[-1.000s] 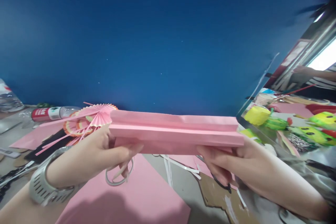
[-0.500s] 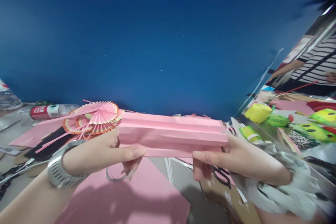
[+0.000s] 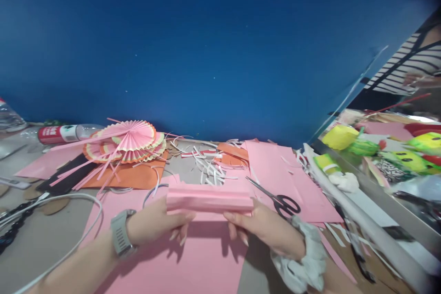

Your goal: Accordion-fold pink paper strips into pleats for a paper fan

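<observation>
A pink sheet of paper (image 3: 209, 197), pleated lengthwise into a narrow strip, stretches between my two hands. My left hand (image 3: 172, 220) pinches its left end, thumb along the near edge and fingers underneath. At the right end, my right hand (image 3: 245, 223) grips it the same way. Below lies a larger flat pink sheet (image 3: 193, 266) with the shadows of both hands on it. Black-handled scissors (image 3: 280, 201) rest on pink paper (image 3: 275, 170) just beyond my right hand. Folded pink paper rosettes (image 3: 132, 140) with striped edges lie to the left.
White paper strips (image 3: 210, 167) and orange paper (image 3: 141, 174) lie at the back, before a blue partition (image 3: 213, 55). A bottle (image 3: 62, 134) lies at left, near a white cable (image 3: 93, 225). Yellow-green crafts (image 3: 339, 138) sit at right, near a person in a striped top (image 3: 396, 66).
Both hands have lowered and come closer to my body with the pleated paper, which now looks smaller and narrower. The scissors and white strips behind it have come into view.
</observation>
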